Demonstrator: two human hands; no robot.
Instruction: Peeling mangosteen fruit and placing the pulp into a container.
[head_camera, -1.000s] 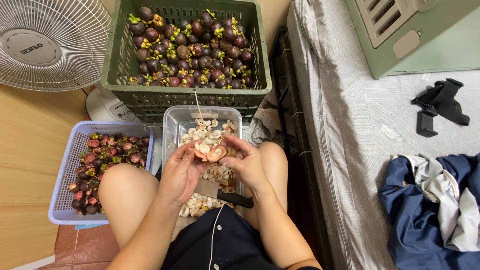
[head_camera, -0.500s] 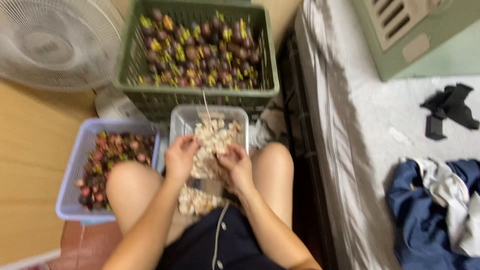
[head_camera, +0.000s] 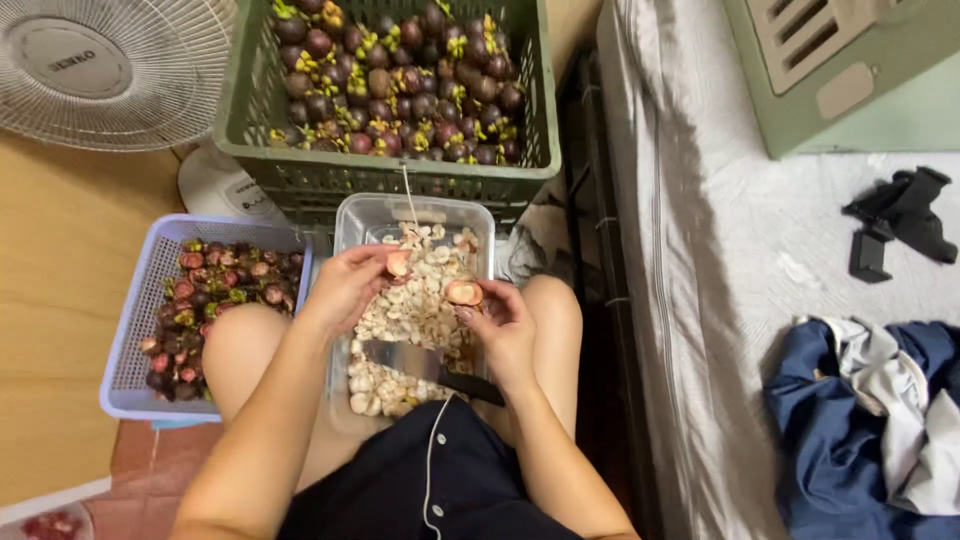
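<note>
Over the clear plastic tub (head_camera: 372, 215) between the person's knees, both hands are up and each pinches one half of a split mangosteen. The left hand (head_camera: 345, 287) grips a rind half (head_camera: 399, 263) near the tub's left wall, and the right hand (head_camera: 498, 318) clasps the other rind half (head_camera: 464, 292) near its right wall, pink cut face upward. The two halves sit apart, on a line running across the tub. Beneath them lies the heap of white fruit segments (head_camera: 415, 305), and a knife (head_camera: 420, 362) rests crosswise toward the tub's near end, closer to the right hand. Left of the tub stands a lilac basket (head_camera: 130, 340) of spent rinds, nearer the left hand; beyond the tub, a green crate (head_camera: 385, 180) of whole fruit. A second ago the hands were pressed together around one opened fruit above the tub's far end; now they have drawn apart.
</note>
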